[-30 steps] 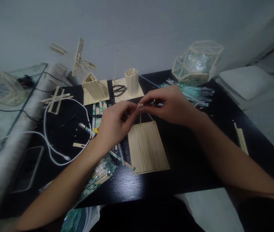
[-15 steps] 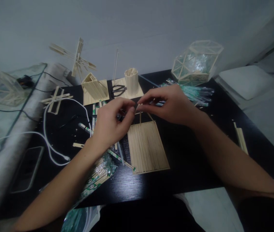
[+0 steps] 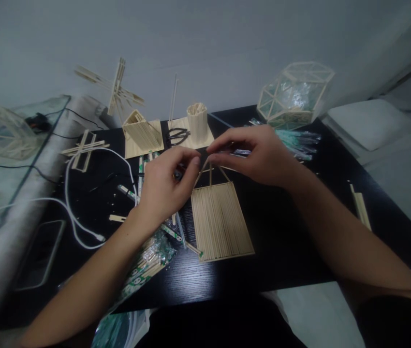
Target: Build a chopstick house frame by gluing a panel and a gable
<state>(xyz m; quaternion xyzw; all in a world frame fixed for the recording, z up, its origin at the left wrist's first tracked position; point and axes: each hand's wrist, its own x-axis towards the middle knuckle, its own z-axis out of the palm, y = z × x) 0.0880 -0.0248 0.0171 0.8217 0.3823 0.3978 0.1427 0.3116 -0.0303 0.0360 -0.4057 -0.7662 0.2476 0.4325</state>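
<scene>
My left hand (image 3: 164, 186) and my right hand (image 3: 254, 154) meet fingertip to fingertip above the far end of a flat panel of wooden sticks (image 3: 220, 217) lying on the black table (image 3: 292, 232). Both hands are pinched closed. Between their fingertips is something small that I cannot make out. Just under the fingers, a few thin sticks (image 3: 211, 173) rise in a peak from the panel's far edge.
A white cable (image 3: 71, 212) loops at the left. At the back stand a stick house (image 3: 143, 133), a stick cup (image 3: 197, 122), black scissors (image 3: 177, 135), a stick windmill (image 3: 116, 92) and a geometric frame (image 3: 294, 94). Wrapped stick packets (image 3: 147, 261) lie near my left forearm.
A pale stick tip seen between the fingertips one second ago no longer shows. The hands drew slightly apart, and the peaked sticks under them are now uncovered.
</scene>
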